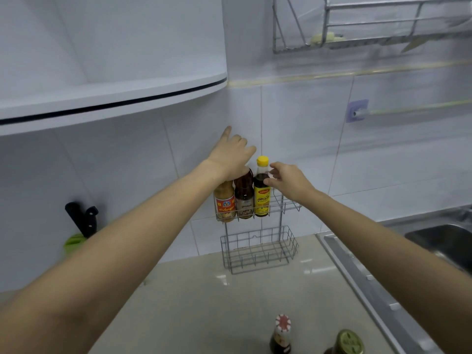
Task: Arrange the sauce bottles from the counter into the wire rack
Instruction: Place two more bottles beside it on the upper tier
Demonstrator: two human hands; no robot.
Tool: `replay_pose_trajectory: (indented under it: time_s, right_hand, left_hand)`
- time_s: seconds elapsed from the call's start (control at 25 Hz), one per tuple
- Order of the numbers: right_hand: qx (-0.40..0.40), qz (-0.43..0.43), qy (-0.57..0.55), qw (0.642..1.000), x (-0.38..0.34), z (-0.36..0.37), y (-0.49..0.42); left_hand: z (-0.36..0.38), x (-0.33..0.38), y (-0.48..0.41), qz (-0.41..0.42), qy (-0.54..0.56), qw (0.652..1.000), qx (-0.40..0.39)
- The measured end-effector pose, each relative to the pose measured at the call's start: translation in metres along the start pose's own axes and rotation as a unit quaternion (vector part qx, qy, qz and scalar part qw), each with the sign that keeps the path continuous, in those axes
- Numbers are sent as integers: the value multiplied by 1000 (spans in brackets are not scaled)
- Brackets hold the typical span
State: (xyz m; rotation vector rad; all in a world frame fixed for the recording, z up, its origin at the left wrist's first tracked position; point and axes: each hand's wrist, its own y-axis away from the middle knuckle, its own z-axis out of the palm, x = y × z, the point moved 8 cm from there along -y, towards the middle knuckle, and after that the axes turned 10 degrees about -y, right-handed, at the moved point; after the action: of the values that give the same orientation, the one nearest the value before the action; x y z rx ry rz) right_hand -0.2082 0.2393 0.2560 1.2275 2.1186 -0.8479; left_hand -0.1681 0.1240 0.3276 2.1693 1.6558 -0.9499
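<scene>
From the head view, we see a two-tier wire rack (259,247) standing on the bench (204,302) against the tiled wall. Its upper tier holds three sauce bottles side by side: an orange-labelled one (224,203), a dark brown one (244,198) and a yellow-capped soy bottle (262,192). Our left hand (231,155) rests over the tops of the first two, fingers loosely spread. Our right hand (286,178) pinches the yellow-capped bottle's shoulder. Two more bottles, a red-and-white-capped one (281,335) and a green-lidded one (347,342), stand on the bench nearest us.
</scene>
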Motion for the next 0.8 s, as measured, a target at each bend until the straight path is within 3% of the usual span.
replay_pose_trajectory:
  time_s: [0.2, 0.28, 0.56, 0.8]
  right_hand:
    - [113, -18, -40, 993, -9, -17, 56]
    - [127, -40, -73, 988, -14, -12, 89]
    - [160, 4, -180, 971, -1, 22, 234]
    - [171, 88, -195, 962, 34, 73, 350]
  left_hand:
    - [-35, 23, 59, -17, 86, 963, 254]
    - [-33, 44, 91, -8, 116, 952, 284]
    - [41, 122, 181, -22, 308, 940, 144]
    - [116, 162, 260, -125, 499, 857, 17]
